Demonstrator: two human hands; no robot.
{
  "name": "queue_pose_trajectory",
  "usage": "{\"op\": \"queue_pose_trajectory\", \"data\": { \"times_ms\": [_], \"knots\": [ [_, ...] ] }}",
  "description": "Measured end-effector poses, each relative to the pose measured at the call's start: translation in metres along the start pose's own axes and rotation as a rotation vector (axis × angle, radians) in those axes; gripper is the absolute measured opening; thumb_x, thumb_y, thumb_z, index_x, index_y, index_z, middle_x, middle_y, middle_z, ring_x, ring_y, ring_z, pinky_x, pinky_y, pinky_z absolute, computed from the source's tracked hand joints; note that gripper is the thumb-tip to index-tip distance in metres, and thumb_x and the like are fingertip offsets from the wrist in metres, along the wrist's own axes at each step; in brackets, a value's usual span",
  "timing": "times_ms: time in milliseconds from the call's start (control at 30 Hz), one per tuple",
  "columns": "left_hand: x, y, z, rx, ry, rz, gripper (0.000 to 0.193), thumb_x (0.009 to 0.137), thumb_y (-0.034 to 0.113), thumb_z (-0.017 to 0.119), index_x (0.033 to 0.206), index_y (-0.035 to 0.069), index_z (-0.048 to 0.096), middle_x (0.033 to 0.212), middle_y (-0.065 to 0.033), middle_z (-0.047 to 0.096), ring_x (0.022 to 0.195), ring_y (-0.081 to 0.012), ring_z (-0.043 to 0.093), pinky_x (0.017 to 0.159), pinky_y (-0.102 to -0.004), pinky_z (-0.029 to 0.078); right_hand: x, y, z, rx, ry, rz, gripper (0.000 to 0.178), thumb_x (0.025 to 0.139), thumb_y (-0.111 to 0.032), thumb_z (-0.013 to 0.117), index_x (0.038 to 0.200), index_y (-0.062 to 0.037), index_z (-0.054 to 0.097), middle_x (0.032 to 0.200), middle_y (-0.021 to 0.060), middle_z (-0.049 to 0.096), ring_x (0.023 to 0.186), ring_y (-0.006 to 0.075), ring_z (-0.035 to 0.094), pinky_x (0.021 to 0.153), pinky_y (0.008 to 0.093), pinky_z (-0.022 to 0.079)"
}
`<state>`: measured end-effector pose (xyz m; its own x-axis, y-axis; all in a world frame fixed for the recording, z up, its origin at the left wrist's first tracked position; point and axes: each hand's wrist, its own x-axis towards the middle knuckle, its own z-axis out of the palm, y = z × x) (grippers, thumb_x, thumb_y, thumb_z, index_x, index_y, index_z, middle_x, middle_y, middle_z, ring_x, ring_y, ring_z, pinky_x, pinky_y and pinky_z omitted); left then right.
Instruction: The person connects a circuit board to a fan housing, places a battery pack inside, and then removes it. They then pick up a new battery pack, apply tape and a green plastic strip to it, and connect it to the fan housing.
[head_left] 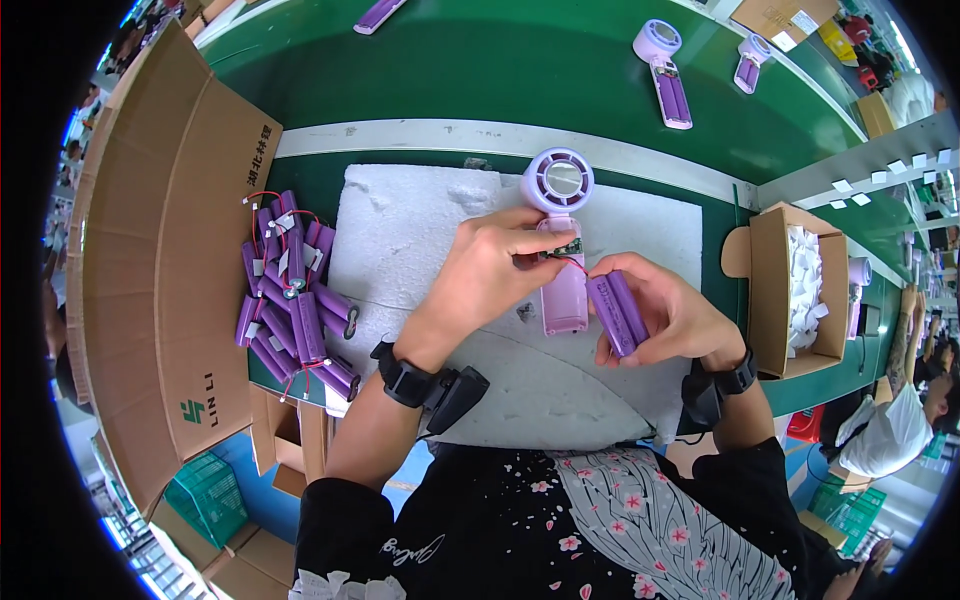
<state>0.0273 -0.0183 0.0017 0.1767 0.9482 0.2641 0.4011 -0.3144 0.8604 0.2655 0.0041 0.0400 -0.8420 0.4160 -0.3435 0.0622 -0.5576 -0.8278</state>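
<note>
A handheld fan (563, 290) in light purple lies with its handle casing uncovered on a white foam sheet (400, 230). A small green circuit board (568, 248) shows in the upper handle. My left hand (492, 262) pinches at the end of a red wire lead beside the board; its fingertips hide the connector. In my right hand (668, 310) is a purple battery pack (618, 312) of cells joined side by side, held tilted just right of the handle. The red lead runs from the pack to my left fingers.
Several purple battery packs (300, 290) with red leads are heaped at the left, beside a tall cardboard panel (165, 260). On the right stands a cardboard box (840, 300) of small white pieces. Beyond a white rail (430, 135), further fans (668, 80) lie on a green surface (540, 70).
</note>
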Motion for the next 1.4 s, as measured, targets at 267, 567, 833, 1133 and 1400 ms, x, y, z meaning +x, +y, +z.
{"op": "queue_pose_trajectory", "data": {
  "times_ms": [267,567,833,1133,1400],
  "knots": [
    [-0.001,0.002,0.002,0.049,0.005,0.036,0.031,0.073,-0.002,0.072,0.103,0.006,0.072,0.102,-0.0165,0.068,0.079,-0.0269,0.068,0.069,-0.0311,0.055,0.004,0.000,0.003,-0.808,0.170,-0.324,0.077,0.055,-0.006,0.085,0.125,-0.0062,0.053,0.112,0.0084,0.055,0.095,0.0222,0.058,0.085,0.0346,0.048],
    [-0.001,0.002,0.000,-0.006,-0.032,0.031,0.029,0.078,-0.004,0.067,0.106,0.003,0.070,0.099,-0.0152,0.067,0.079,-0.0290,0.067,0.067,-0.0329,0.053,0.016,0.014,0.019,-1.028,0.341,-0.380,0.066,0.058,-0.011,0.085,0.118,-0.0053,0.056,0.117,0.0132,0.057,0.102,0.0292,0.058,0.089,0.0361,0.049],
    [-0.001,0.003,-0.003,-0.005,-0.080,0.023,0.029,0.083,0.000,0.065,0.112,0.005,0.068,0.103,-0.0184,0.066,0.081,-0.0323,0.067,0.070,-0.0345,0.053,0.019,0.017,0.027,-1.202,0.431,-0.456,0.064,0.058,-0.007,0.085,0.116,-0.0036,0.057,0.122,0.0149,0.057,0.105,0.0294,0.059,0.089,0.0367,0.051],
    [0.000,0.005,-0.006,-0.048,-0.094,-0.004,0.029,0.085,0.001,0.063,0.113,0.006,0.067,0.111,-0.0225,0.064,0.089,-0.0367,0.066,0.072,-0.0372,0.053,0.018,0.026,0.031,-1.232,0.462,-0.572,0.056,0.058,-0.002,0.084,0.109,-0.0013,0.061,0.126,0.0166,0.055,0.095,0.0283,0.061,0.082,0.0352,0.054],
    [0.001,0.004,-0.004,-0.068,-0.062,0.025,0.025,0.085,-0.001,0.060,0.109,0.002,0.068,0.104,-0.0234,0.065,0.087,-0.0387,0.065,0.076,-0.0396,0.052,0.022,0.030,0.028,-1.317,0.506,-0.600,0.039,0.060,-0.001,0.084,0.085,-0.0031,0.055,0.126,0.0158,0.055,0.085,0.0239,0.061,0.077,0.0342,0.054]
  ]
}}
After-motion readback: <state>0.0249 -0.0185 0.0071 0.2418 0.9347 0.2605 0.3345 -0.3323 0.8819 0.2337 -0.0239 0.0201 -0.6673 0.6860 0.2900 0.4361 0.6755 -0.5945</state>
